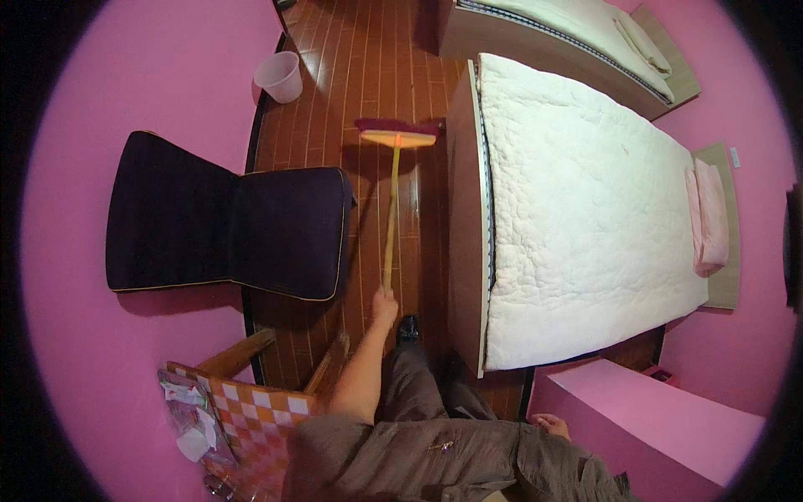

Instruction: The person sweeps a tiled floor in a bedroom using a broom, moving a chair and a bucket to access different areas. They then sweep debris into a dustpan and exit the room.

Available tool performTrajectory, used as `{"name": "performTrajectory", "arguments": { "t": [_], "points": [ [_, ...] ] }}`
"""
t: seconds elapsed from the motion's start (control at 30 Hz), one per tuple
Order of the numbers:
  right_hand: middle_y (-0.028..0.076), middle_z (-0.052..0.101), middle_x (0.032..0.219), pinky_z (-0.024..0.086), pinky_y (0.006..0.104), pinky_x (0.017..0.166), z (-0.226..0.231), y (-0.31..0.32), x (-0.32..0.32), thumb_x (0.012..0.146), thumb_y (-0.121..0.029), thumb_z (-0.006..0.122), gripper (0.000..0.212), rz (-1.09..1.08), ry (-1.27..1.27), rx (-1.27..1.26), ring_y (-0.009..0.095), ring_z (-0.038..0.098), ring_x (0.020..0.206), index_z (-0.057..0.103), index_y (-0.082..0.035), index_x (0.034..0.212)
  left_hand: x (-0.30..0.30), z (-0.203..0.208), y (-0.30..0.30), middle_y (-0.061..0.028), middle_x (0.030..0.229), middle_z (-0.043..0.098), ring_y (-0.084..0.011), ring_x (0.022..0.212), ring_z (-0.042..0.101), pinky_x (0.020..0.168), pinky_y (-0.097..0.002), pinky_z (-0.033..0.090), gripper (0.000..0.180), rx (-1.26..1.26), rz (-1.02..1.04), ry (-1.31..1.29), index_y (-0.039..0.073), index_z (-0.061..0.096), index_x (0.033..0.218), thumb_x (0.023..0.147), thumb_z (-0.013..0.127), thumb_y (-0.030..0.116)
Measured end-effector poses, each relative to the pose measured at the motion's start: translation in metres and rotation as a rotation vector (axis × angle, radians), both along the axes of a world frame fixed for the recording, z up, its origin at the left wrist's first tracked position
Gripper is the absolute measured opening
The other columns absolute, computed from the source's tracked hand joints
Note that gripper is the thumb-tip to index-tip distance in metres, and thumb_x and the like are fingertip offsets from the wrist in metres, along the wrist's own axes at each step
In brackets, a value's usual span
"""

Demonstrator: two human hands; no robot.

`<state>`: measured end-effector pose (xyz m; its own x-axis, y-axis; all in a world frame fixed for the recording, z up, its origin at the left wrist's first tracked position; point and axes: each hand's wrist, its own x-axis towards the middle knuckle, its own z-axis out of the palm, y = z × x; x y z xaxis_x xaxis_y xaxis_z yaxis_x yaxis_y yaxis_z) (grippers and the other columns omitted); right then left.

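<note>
A broom (392,209) with a yellow stick stretches ahead of me over the brown floor. Its orange-yellow head (376,138) carries dark red bristles on the far side, and its right end is close to the bed's foot. My left hand (385,307) is closed around the near end of the stick, with the arm reaching forward. Down at my right side, my right hand (550,425) hangs by a pink ledge (619,402); its fingers are loosely bent and I see nothing in them. Part of that hand is hidden by my clothing.
A bed (585,217) with a white quilt flanks the floor strip on the right; another bed (577,50) stands beyond it. On the left are a dark padded chair (284,230), a pale bin (280,79) by the wall, and a checkered stool (259,410) bearing a tray.
</note>
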<state>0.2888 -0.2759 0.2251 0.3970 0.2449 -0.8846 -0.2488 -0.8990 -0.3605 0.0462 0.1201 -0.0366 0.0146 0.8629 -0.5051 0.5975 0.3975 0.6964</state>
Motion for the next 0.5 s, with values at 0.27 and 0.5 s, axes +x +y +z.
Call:
{"name": "performTrajectory", "arguments": {
  "t": [0.27,0.5],
  "points": [
    [0.005,0.063,0.085,0.046,0.0254,0.068,-0.04,-0.092,0.016,0.086,-0.023,0.058,0.027,-0.022,-0.072,-0.032,0.011,0.056,0.076,0.061,-0.002,0.102,0.042,0.057,0.017,-0.0171,0.076,0.058,-0.0301,0.061,0.057,0.049,-0.0418,0.044,0.024,-0.514,0.102,-0.1,0.002,0.054,0.1,0.086,0.046,0.019],
    [0.002,0.059,0.079,0.041,0.0231,0.062,-0.05,-0.12,0.061,0.085,-0.023,0.058,0.025,0.124,-0.038,-0.016,0.009,0.052,0.07,0.062,-0.003,0.101,0.023,0.042,-0.027,-0.0202,0.096,0.055,-0.0333,0.082,0.053,0.066,-0.0408,0.044,0.031,-0.399,0.128,0.046,0.001,0.049,0.11,0.083,0.046,0.017]
  ]
}}
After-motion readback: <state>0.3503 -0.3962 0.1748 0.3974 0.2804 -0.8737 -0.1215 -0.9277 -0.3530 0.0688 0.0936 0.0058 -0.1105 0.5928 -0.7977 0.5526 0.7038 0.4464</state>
